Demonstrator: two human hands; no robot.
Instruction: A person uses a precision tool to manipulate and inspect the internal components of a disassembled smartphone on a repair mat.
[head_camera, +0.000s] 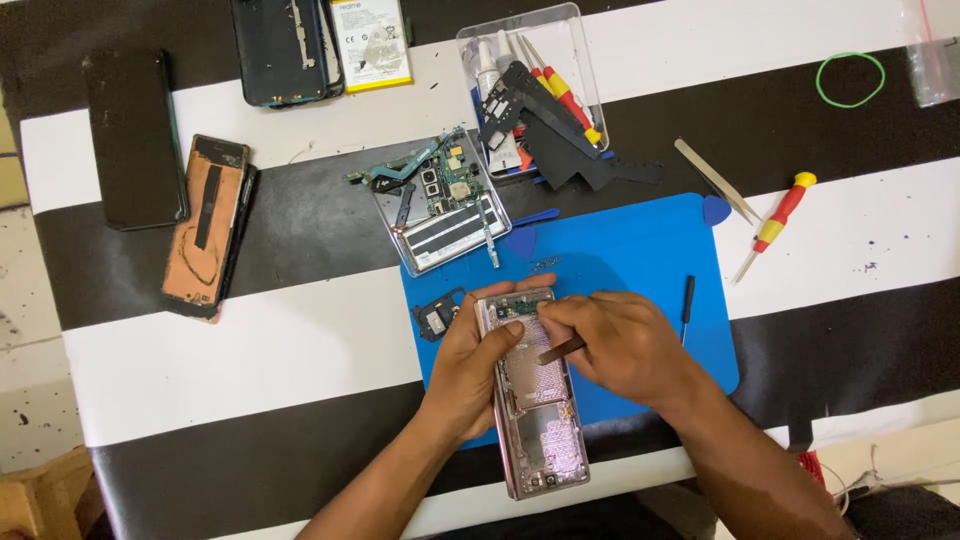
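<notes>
Head view: opened pink slim metal phone (535, 420) on blue rubber mat (640, 250).
Left hand (470, 370) gripping phone; right hand (615, 345) pinching dark thin tool (560, 350) — best kept shallow, pressed gently.

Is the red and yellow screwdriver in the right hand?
No, the red and yellow screwdriver lies on the table, away from the right hand.

Both hands crowd the opened phone (530, 400) on the blue mat (640, 250): left hand (475, 365) along its left edge, right hand (615, 345) over its top right. Small black part (437, 317) sits just left of the left hand. Mat's upper middle bare except tiny screws (545, 263). Parts tray (440, 205) blocks mat's top-left corner, tool box (530, 90) beyond. Black driver (687, 305) lies right of the right hand. Tweezers (715, 180) and red-yellow screwdriver (775, 222) sit further right.
</notes>
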